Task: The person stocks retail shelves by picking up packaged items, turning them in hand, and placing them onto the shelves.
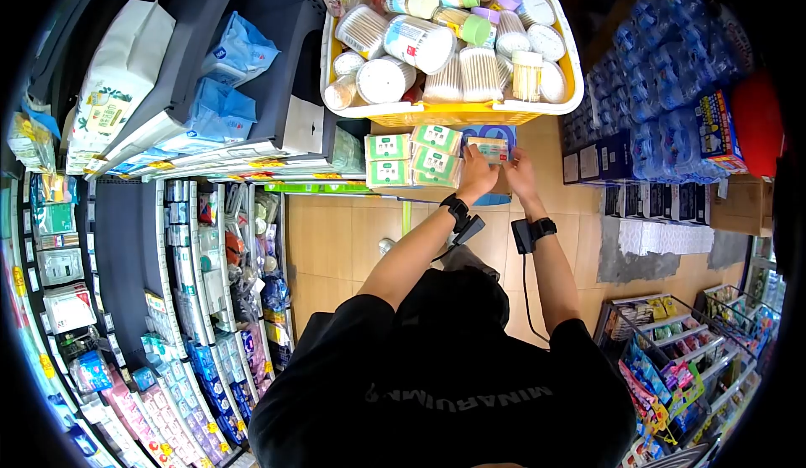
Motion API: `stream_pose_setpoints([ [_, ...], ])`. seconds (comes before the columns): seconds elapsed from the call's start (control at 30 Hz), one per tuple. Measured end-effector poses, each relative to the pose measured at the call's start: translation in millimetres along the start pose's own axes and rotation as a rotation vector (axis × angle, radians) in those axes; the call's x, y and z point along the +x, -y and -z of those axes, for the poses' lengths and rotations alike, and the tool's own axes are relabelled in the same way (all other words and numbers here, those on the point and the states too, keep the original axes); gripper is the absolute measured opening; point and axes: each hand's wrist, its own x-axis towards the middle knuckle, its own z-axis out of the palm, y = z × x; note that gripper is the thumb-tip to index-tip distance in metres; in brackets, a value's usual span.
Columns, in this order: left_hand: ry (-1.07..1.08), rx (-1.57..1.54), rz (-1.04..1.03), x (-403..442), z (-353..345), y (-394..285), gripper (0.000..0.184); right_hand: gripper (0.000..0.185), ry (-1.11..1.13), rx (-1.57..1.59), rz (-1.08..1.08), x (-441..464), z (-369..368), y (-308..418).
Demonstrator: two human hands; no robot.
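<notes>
My left hand (477,174) has its fingers closed at the left end of a small flat packet (489,148) with a pale, printed face. At the packet's right end is my right hand (521,176), its fingers bent in against the edge. A blue box (481,131) shows partly beneath and behind the packet; the rest is hidden by my hands. Immediately left of them, green-and-white packets (389,146) stand in two neighbouring stacks. Beyond these, a yellow-and-white basket (453,116) is piled with clear tubs of cotton swabs (420,44) and toothpick jars (527,76).
Grey shelving (277,65) with blue bags (220,111) rises on the left. Wrapped bottle packs (663,73) are stacked at the right. A wire snack rack (672,342) stands lower right. A black cable (527,300) hangs from my right wrist device.
</notes>
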Motion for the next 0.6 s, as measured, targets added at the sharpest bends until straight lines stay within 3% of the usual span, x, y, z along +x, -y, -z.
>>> stream_pose_setpoints([
  [0.2,0.030,-0.040,0.116,6,-10,7,0.073,0.053,0.035,0.007,-0.017,6,-6,-12],
  [0.6,-0.004,0.024,0.150,0,-8,-5,0.072,0.048,0.022,0.130,0.002,11,-12,-27],
])
